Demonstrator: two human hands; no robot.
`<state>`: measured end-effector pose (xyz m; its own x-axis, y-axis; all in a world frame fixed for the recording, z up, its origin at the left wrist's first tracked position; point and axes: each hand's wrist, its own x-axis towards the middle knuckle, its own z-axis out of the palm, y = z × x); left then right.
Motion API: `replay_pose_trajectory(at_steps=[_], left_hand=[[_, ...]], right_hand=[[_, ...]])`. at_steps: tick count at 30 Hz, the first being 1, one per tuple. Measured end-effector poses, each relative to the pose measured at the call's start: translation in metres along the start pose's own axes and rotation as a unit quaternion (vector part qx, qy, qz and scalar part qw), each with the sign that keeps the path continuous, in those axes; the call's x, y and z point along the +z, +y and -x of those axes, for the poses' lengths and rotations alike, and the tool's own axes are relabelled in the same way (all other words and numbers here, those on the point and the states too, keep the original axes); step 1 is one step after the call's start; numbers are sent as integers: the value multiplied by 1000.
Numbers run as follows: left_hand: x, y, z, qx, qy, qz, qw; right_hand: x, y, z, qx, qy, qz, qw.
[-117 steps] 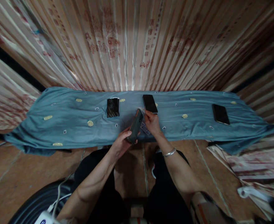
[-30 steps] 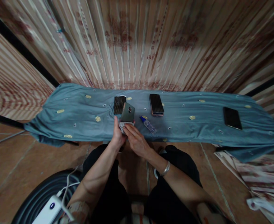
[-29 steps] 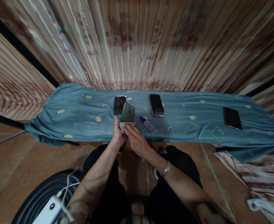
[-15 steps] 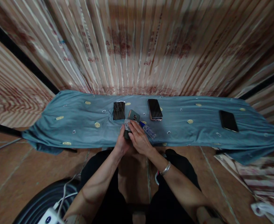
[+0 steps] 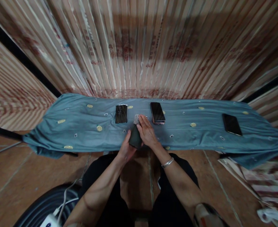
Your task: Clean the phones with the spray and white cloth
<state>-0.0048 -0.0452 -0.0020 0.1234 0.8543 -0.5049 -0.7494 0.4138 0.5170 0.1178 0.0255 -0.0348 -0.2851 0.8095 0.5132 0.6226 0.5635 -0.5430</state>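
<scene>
A dark green phone [image 5: 135, 138] rests in my left hand [image 5: 126, 150], whose fingers wrap round its lower left side. My right hand [image 5: 148, 134] lies across the phone's upper right part, pressing a small grey-white cloth [image 5: 136, 119] against its top end. The camera end of the phone is covered by the cloth and fingers. Beyond my hands, a dark-screened phone with a light edge [image 5: 121, 113] lies to the left. A small stack of phones [image 5: 157, 112] lies to the right.
A blue-green patterned cloth [image 5: 193, 135] covers the narrow table. Another black phone [image 5: 232, 124] lies far right. Curtains [image 5: 139, 47] hang behind, and black poles [image 5: 22, 56] flank the sides. Lower left, a white power strip [image 5: 50, 220] with cables lies by a black ribbed round object [image 5: 41, 201].
The phone has tilted so its dark green face now shows, and my right hand has slid right and up with the cloth. The blue-capped clear bottle is now hidden behind my right hand.
</scene>
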Motion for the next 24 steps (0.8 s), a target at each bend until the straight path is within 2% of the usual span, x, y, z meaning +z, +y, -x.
replay_pose_trajectory(at_steps=[4,11,17,24], left_hand=[[-1,5,3,6,-2,2,1000],[10,14,12,4,9,9,1000],[4,13,8,10,-12,4,1000],[-1,15,3,18,-4,17,1000]], right_hand=[[1,7,2,24,11,-9,1000],[6,15,6,35,36,-25,998],[7,16,7,30,60,-27,997],[7,8,15,15,30,-22,999]])
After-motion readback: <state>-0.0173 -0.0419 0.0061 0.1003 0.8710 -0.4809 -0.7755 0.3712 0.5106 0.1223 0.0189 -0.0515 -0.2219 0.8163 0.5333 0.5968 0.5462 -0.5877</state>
